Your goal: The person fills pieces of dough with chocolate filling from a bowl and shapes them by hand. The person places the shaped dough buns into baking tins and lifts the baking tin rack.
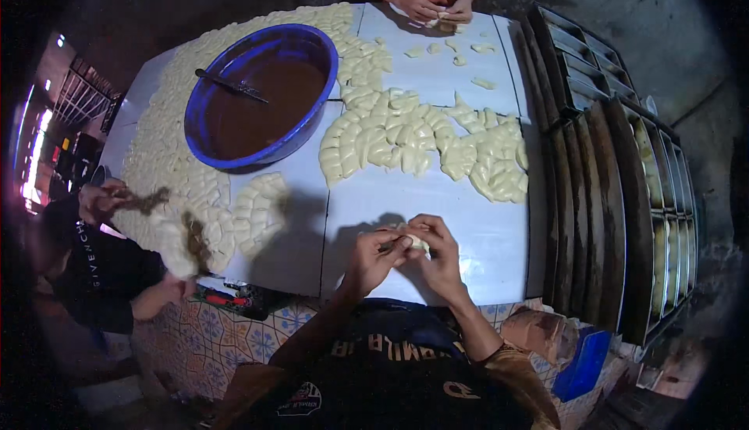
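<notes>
Left hand [376, 258] and right hand [440, 254] jointly pinch small pale dough piece [420, 242] above near side of white table [488, 250]. Probably light, soft, easily torn; best held gently by edges.

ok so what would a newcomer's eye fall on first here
Probably the big blue basin with brown contents and a dark utensil, towards the left on the pale table. Next, perhaps, the many pale dough pieces spread around the basin and across the middle. At the near edge, the person's left hand and right hand pinch a small pale piece.
</notes>
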A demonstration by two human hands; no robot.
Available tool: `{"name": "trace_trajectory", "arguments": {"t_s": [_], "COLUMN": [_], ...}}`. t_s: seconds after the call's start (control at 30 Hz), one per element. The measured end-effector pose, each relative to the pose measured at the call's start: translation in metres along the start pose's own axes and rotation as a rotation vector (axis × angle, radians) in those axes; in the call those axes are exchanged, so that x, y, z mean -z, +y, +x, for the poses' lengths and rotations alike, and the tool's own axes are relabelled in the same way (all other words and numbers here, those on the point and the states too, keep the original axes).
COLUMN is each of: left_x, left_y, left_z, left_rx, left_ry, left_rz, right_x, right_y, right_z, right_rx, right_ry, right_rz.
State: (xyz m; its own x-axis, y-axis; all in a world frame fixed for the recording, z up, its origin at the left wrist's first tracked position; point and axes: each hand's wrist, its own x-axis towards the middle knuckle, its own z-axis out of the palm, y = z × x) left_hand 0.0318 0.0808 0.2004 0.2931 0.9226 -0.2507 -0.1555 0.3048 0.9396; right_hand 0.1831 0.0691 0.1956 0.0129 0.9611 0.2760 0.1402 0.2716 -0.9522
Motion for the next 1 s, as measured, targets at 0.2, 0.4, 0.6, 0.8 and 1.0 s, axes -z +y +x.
{"name": "trace_trajectory", "arguments": {"t_s": [0.2,0.4,0.6,0.8,1.0], "left_x": [-0.014,-0.014,0.015,0.053,0.063], "left_y": [-0.044,-0.027,-0.047,-0.073,-0.075], "left_z": [-0.001,-0.007,0.026,0.035,0.057], "left_rx": [-0.181,-0.197,-0.349,-0.316,-0.232], "left_ry": [0.010,-0.149,0.126,0.175,0.224], "left_rz": [0.118,-0.001,0.246,0.413,0.301], "right_x": [0.016,0.042,0.036,0.029,0.016], "right_y": [0.011,0.041,0.079,0.096,0.100], "right_z": [-0.032,-0.042,0.015,0.004,0.023], "right_rx": [-0.446,-0.790,-0.495,-0.148,-0.138], "right_ry": [0.006,-0.490,-0.185,-0.233,-0.363], "right_rz": [0.047,0.477,-0.005,-0.492,-0.554]}}
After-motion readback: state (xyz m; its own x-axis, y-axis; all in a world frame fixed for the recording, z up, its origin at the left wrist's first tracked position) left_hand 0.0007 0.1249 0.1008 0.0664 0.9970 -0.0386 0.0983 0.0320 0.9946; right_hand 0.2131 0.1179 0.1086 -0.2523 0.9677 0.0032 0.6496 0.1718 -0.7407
